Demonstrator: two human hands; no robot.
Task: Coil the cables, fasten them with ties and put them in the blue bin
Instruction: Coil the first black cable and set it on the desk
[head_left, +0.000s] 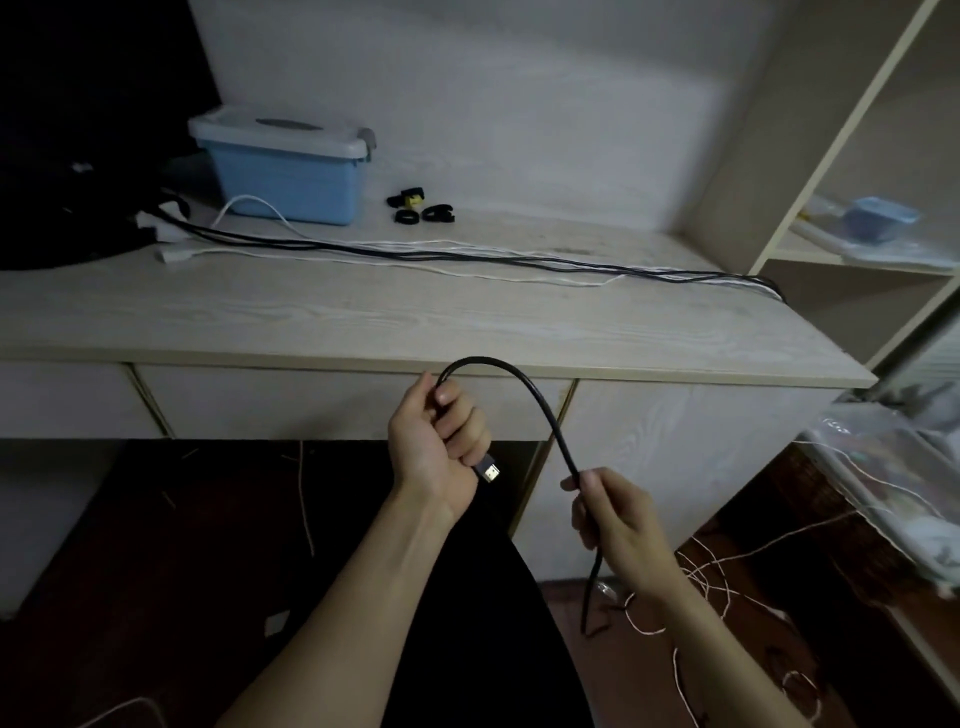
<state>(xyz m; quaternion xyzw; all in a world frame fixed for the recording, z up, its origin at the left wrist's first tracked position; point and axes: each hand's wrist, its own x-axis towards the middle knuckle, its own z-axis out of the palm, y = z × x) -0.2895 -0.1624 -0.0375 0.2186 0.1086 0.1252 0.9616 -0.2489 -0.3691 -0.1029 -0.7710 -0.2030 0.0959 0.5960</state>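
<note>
A black cable (524, 387) arches in front of the desk's front edge. My left hand (436, 441) grips its end, and the metal plug (488, 472) sticks out below my fist. My right hand (610, 512) pinches the same cable lower down, and the rest hangs toward the floor. The blue bin (291, 179), lid on, stands at the back left of the desk (311, 317). Black cable ties (421, 208), one with a yellow tag, lie beside it. More black and white cables (467, 257) stretch across the desk.
A dark monitor and black items fill the back left corner. Open shelves with plastic-wrapped things (872, 223) stand at the right. A clear box (893, 467) sits low on the right. Thin white strings (727, 571) trail over the dark floor.
</note>
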